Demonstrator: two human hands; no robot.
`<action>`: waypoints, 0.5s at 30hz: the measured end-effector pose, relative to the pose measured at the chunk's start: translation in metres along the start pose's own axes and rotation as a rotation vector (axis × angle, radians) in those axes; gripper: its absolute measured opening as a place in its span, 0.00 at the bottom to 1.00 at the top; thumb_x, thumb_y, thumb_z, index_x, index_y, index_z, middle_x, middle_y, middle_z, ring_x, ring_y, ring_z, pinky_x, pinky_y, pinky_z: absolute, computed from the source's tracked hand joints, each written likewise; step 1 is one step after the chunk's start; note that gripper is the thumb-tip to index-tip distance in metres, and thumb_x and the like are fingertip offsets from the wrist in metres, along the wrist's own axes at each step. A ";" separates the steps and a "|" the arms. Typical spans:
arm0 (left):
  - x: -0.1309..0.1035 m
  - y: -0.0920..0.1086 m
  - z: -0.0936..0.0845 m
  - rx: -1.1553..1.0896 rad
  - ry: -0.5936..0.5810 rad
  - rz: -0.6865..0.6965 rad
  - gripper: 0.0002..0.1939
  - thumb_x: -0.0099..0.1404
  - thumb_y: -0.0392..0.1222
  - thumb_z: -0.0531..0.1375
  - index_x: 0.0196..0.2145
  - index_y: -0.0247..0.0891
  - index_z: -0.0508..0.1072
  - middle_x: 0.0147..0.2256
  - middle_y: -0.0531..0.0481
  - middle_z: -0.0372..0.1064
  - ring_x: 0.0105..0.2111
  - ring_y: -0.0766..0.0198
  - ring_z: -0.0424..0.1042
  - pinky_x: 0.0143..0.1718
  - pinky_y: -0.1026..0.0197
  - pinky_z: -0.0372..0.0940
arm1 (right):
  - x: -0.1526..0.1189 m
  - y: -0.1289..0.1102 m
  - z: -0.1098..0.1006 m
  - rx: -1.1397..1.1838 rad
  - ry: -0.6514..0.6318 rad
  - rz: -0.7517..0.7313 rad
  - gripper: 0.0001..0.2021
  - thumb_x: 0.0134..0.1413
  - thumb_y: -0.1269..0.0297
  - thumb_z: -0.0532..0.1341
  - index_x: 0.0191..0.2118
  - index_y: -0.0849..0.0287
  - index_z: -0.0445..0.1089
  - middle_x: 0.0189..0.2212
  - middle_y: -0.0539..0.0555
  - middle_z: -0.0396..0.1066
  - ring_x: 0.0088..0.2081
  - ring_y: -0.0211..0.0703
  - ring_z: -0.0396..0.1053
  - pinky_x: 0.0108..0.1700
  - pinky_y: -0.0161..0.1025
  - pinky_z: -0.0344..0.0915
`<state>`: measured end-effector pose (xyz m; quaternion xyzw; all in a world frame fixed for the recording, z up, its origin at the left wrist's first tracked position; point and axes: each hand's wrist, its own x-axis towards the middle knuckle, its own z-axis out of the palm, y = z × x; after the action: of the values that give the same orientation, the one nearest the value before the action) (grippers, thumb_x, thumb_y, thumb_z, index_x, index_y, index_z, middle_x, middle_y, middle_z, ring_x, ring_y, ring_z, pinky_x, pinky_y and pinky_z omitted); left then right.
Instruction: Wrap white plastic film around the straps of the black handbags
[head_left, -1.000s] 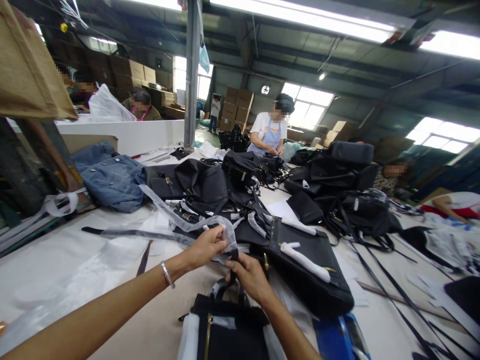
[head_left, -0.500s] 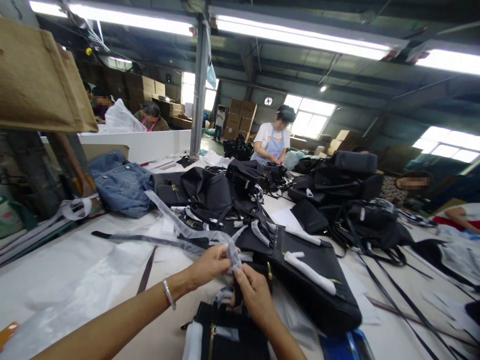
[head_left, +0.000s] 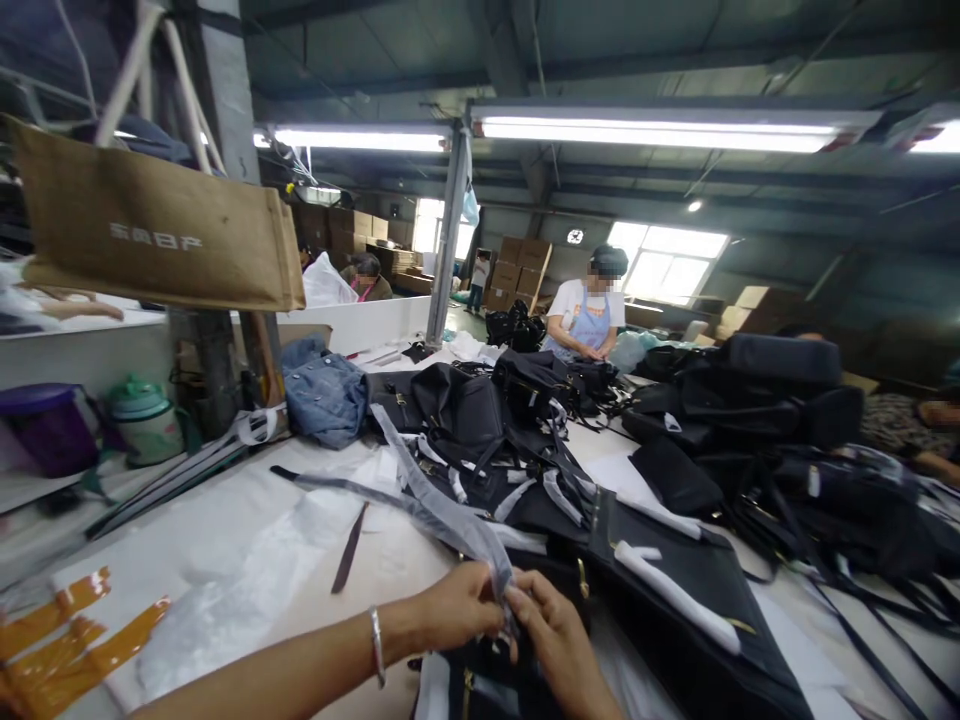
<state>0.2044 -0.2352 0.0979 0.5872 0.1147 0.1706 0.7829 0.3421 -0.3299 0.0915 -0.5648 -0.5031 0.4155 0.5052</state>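
Observation:
My left hand (head_left: 459, 606), with a silver bangle at the wrist, pinches a strap (head_left: 450, 515) wrapped in clear plastic. Beside it my right hand (head_left: 551, 620) grips the same strap between thumb and fingers. The strap's loose lengths run up and left over the table. Just below my hands lies a black bag (head_left: 491, 690) with a gold zip, partly cut off by the frame. A larger black bag (head_left: 675, 560) with a white-wrapped handle lies to the right of my right hand.
Black bags (head_left: 457, 400) are piled across the table (head_left: 300, 580). A denim item (head_left: 324, 392) lies at the left, below a hanging brown bag (head_left: 157, 225). Orange tape (head_left: 82, 640) is at the lower left. A person (head_left: 589, 315) in an apron stands across the table.
The view has swung left, so the brown bag, the cups and the orange tape show more. Both hands sit lower in the picture, still holding the wrapped strap.

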 end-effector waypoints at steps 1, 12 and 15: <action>-0.002 0.003 -0.002 -0.098 0.036 -0.005 0.09 0.54 0.35 0.64 0.35 0.33 0.74 0.32 0.50 0.72 0.33 0.63 0.71 0.33 0.65 0.62 | -0.002 0.000 0.001 -0.049 0.017 -0.001 0.17 0.58 0.47 0.54 0.33 0.58 0.66 0.28 0.51 0.69 0.26 0.39 0.66 0.28 0.33 0.61; 0.020 0.019 0.012 -0.657 0.562 0.022 0.07 0.65 0.37 0.58 0.28 0.37 0.64 0.22 0.55 0.64 0.22 0.68 0.66 0.28 0.64 0.63 | -0.003 0.008 0.017 -0.376 0.067 -0.033 0.18 0.59 0.47 0.52 0.28 0.57 0.64 0.22 0.50 0.68 0.26 0.42 0.66 0.30 0.34 0.60; 0.017 0.007 0.029 -0.468 0.588 0.021 0.08 0.65 0.42 0.57 0.30 0.36 0.66 0.26 0.52 0.67 0.26 0.67 0.68 0.29 0.65 0.62 | 0.000 0.000 0.016 -0.263 0.092 -0.016 0.20 0.58 0.45 0.53 0.29 0.58 0.65 0.22 0.51 0.69 0.25 0.42 0.66 0.29 0.35 0.61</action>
<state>0.2296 -0.2523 0.1129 0.3194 0.2864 0.3615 0.8278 0.3267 -0.3276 0.0893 -0.6408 -0.5339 0.3156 0.4526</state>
